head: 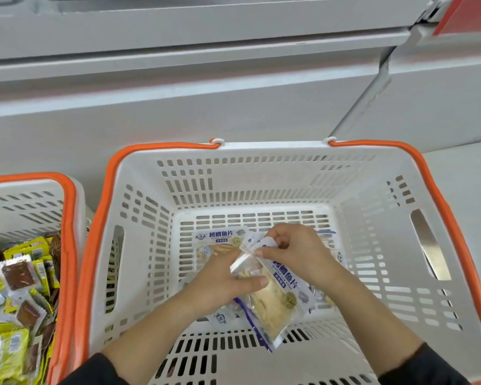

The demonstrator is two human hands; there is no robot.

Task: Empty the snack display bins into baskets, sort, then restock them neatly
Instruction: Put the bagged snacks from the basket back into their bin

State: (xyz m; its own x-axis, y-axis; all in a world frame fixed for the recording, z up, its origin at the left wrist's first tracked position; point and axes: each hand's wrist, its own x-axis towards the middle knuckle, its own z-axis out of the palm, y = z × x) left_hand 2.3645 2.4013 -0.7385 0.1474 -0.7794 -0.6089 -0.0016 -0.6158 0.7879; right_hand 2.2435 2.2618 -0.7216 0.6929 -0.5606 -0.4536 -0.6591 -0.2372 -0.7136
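Pale grey cabinet front (178, 112), red panel (467, 12) upper right

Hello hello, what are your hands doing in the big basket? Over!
Both hands, left and right, gripping clear blue-printed fish snack packets. White slotted plastic basket with orange handles holds a few more. Nothing in the way.

Both hands meet low ahead, left (222, 276) and right (292, 252), fingers curled, pinching

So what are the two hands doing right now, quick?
Left hand: holding the fish snack packets from the side, inside the white basket.
Right hand: pinching the top of the same packets.
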